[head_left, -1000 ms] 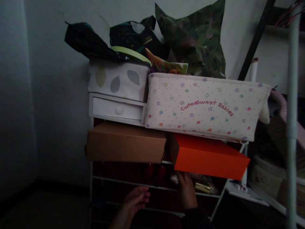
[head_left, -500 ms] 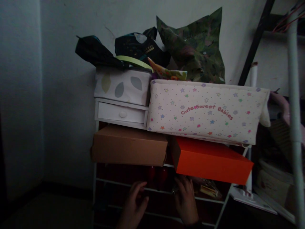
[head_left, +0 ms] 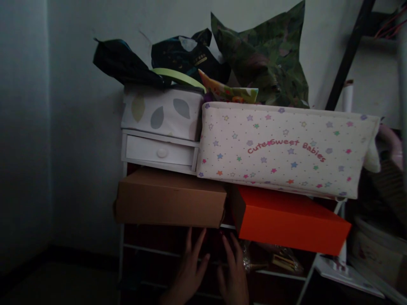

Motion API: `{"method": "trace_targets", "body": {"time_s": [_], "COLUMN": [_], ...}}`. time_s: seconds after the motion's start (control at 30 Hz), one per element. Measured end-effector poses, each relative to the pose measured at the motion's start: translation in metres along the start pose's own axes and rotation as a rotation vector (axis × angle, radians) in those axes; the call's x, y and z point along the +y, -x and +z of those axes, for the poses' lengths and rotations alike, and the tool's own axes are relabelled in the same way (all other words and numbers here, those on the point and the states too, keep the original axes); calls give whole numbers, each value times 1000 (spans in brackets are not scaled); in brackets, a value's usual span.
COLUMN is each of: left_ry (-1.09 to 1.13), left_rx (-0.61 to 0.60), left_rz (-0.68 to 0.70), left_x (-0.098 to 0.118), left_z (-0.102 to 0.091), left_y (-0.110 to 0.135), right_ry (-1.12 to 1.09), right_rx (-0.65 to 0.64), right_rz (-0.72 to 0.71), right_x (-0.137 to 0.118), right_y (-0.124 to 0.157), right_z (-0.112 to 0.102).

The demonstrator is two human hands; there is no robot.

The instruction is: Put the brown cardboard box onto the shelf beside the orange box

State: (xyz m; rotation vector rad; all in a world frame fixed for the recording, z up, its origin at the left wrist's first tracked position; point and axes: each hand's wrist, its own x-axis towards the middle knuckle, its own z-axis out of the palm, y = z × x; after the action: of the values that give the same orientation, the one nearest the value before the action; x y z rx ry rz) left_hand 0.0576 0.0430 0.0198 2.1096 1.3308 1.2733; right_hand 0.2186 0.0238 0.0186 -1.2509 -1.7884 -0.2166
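Seemingly empty, left hand [head_left: 188,271] and right hand [head_left: 233,275] spread their fingers at six o'clock, near the oblong brown cardboard box [head_left: 173,203].

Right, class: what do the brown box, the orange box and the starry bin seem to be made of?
Brown box: probably matt cardboard; plain brown faces, folded edges. Orange box: likely smooth coated card; even colour, sharp corners. Starry bin: apparently printed fabric, dull finish; soft, slightly sagging rim.
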Motion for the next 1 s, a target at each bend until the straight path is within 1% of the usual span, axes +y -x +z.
{"method": "trace_targets", "body": {"time_s": [0.13, 0.2, 0.27, 0.33, 0.43, 0.5, 0.63, 0.7, 0.87, 1.0], "left_ry": [93, 202, 327, 375, 265, 211, 225, 236, 283, 296], "left_rx": [174, 244, 276, 273, 279, 275, 148, 120, 125, 152], "left_rz": [-51, -131, -234, -279, -217, -200, -157, -144, -162, -156], "left_x": [-8, -13, -18, -22, -25, -26, -29, -30, -31, -30], "left_z": [3, 4, 4, 3, 1, -1, -1, 0, 3, 3], "left_y": [-9, -14, -18, -20, -20, -19, -19, -19, -21, -24], "right_ry": [-18, -55, -100, -135, -151, -154, -198, -228, -276, -299], "right_rx": [53, 75, 78, 65, 54, 52, -3, -24, -24, 10], "right_rz": [102, 167, 212, 230, 229, 233, 262, 267, 254, 273], "right_x": [-5, -7, -7, -5, 2, 6, 8, 7, 1, -2], "right_y": [-9, -12, -14, -16, -17, -17, -16, -15, -15, -16], "right_z": [8, 11, 14, 18, 23, 26, 28, 29, 30, 33]}}
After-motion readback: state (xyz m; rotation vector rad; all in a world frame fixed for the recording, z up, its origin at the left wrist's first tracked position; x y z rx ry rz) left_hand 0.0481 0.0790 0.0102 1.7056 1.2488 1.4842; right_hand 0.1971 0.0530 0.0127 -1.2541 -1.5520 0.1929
